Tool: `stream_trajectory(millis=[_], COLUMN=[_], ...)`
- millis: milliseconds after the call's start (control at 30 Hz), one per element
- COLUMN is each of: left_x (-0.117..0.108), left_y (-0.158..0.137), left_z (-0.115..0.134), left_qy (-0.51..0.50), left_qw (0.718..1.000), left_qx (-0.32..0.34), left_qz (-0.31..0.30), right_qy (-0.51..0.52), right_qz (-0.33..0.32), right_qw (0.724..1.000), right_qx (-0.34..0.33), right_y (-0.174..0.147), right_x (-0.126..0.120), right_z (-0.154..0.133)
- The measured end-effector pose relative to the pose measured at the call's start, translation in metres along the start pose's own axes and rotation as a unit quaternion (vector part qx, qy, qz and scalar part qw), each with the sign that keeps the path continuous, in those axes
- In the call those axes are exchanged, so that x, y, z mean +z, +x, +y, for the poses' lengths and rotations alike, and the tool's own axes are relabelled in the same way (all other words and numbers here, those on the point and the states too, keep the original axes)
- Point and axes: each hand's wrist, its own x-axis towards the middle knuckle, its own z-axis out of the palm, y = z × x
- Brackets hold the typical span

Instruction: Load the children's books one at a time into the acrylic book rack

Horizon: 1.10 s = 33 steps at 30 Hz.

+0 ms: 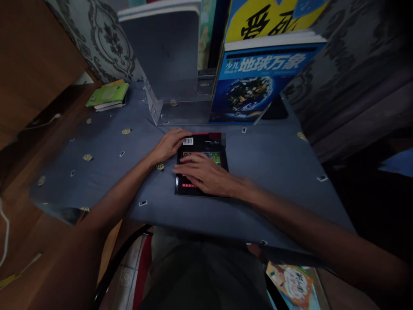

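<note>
A black book (201,147) lies flat on the cloth-covered table in front of me, with a barcode at its upper left and a red strip along its far edge. My left hand (171,144) rests at the book's upper left corner, its fingertips touching the cover. Across the middle of the book lies my right hand (206,174), palm down with fingers stretched to the left over a colourful picture. Part of the cover is hidden beneath it. Neither hand wraps around anything.
Behind the book stands a clear book stand (183,113), holding a blue book (248,92) at its right. Green-covered books (108,94) are stacked at the table's far left. A dark flat object (275,108) lies behind the blue book. Below the table's front right edge is another colourful book (292,282).
</note>
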Motion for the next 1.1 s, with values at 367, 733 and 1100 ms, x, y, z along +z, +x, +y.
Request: stream_trajectory(millis=[367,733,1100], left_x=[-0.002,0.002,0.004], left_y=[0.0,-0.001,-0.011], left_z=[0.003,0.001,0.023], left_qy=[0.007,0.031,0.12], left_qw=[1.0,0.999,0.992], left_qx=[-0.002,0.015,-0.024], left_qz=[-0.016,-0.006,-0.021], right_qy=[-0.026,-0.073,-0.117], right_qz=[-0.053,0.123,0.107], right_qw=[0.998,0.986,0.979], right_qx=[-0.036,0.089,0.125], right_y=[-0.03,-0.103,-0.114], right_x=[0.007,-0.01,-0.008], right_z=[-0.046,-0.045,-0.045])
